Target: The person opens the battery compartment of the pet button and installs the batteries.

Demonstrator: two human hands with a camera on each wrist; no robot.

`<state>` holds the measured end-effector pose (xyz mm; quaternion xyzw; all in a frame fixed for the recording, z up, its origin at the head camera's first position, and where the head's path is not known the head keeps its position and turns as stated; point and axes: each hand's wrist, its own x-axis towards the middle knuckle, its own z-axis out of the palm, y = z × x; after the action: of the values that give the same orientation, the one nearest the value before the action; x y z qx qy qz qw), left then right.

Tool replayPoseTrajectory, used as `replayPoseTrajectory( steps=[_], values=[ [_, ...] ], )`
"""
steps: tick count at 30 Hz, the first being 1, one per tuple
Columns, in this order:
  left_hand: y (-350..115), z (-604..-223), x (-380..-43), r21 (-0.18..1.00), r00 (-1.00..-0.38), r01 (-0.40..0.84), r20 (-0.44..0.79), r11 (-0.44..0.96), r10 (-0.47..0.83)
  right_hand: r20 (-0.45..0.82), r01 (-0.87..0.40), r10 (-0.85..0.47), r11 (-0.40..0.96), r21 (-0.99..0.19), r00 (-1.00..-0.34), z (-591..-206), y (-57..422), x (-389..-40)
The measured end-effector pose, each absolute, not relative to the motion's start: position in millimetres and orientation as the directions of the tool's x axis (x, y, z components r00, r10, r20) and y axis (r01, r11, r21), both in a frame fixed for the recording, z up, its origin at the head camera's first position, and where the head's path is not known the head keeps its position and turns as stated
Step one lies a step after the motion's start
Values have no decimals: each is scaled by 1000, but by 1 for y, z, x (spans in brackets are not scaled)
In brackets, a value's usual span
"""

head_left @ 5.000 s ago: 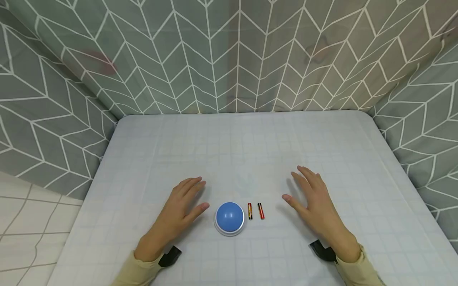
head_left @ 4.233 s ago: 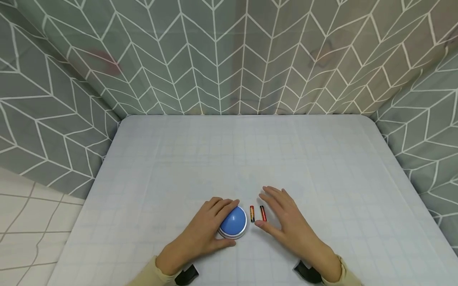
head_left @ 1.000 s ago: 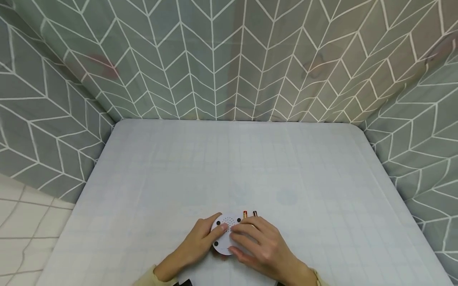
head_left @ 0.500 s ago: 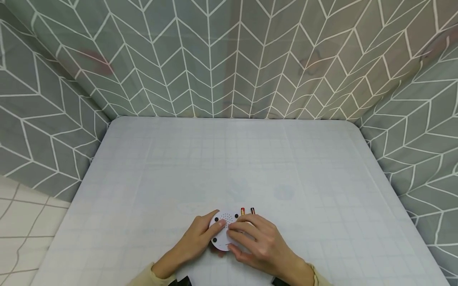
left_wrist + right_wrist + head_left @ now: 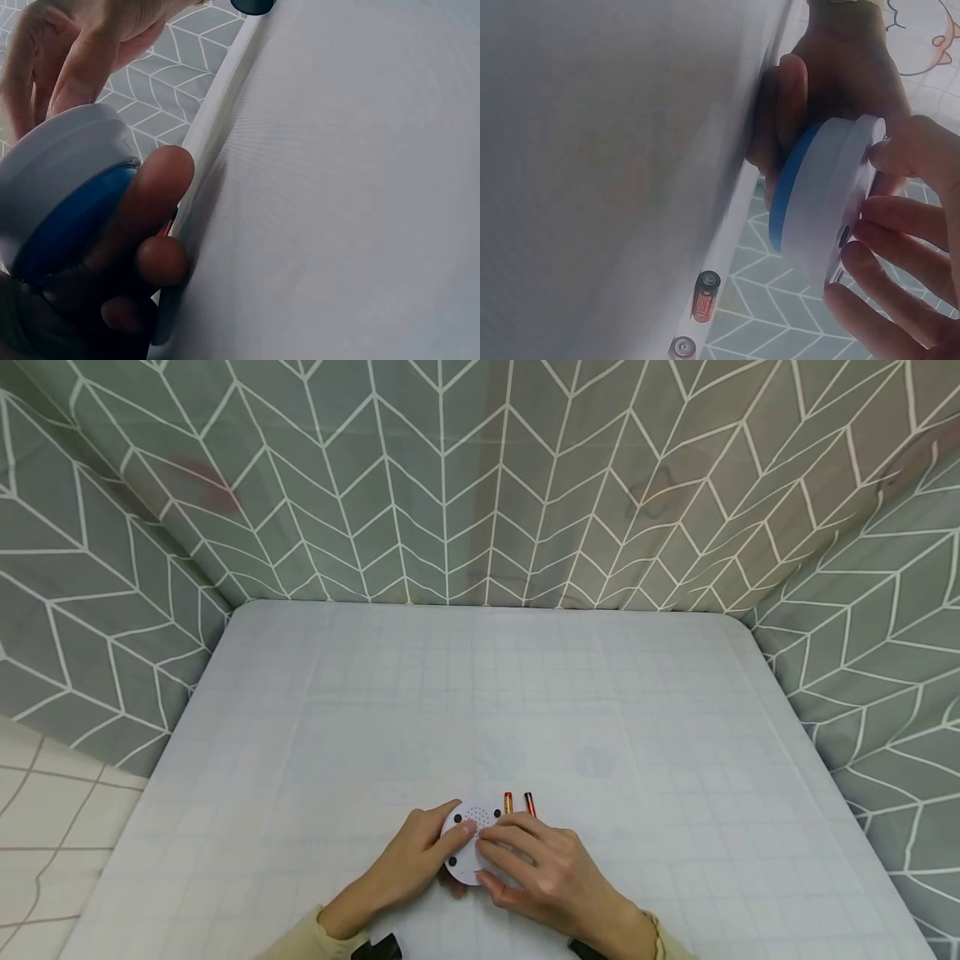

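A round push button [image 5: 463,866] is turned over, its white underside with small holes and black feet facing up. My left hand [image 5: 408,860] grips it from the left, thumb across the underside. In the left wrist view, that hand's fingers lie below the blue dome [image 5: 71,221]. My right hand [image 5: 551,872] has bent fingers on the underside and the thumb at its near edge. The right wrist view shows these fingertips spread over the flat base [image 5: 851,172]. Just beyond the right hand lie two small batteries, one red and gold [image 5: 508,802], one red and black [image 5: 530,804].
The white-covered table [image 5: 465,693] stretches out beyond the hands. Grey patterned curtains [image 5: 480,485] hang behind it and along both sides. Pale floor tiles [image 5: 52,843] show at the lower left.
Five seconds ago the button stood dome up on the table, both hands apart from it. It was then turned over in my left hand, and my right came onto its underside. Lately little moves.
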<state>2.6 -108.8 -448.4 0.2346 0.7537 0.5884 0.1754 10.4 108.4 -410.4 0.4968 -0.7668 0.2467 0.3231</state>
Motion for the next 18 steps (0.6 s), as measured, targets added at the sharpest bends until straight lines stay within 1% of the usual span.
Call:
replayPoseTrajectory(
  steps=[6, 18],
  values=[
    [-110, -449, 3, 966, -811, 180, 39, 187, 583, 745, -927, -608, 372, -39, -275, -410, 106, 11],
    [-110, -448, 2, 964, -813, 161, 7, 213, 582, 749, -933, -624, 359, 23, -221, -413, 106, 9]
  ],
)
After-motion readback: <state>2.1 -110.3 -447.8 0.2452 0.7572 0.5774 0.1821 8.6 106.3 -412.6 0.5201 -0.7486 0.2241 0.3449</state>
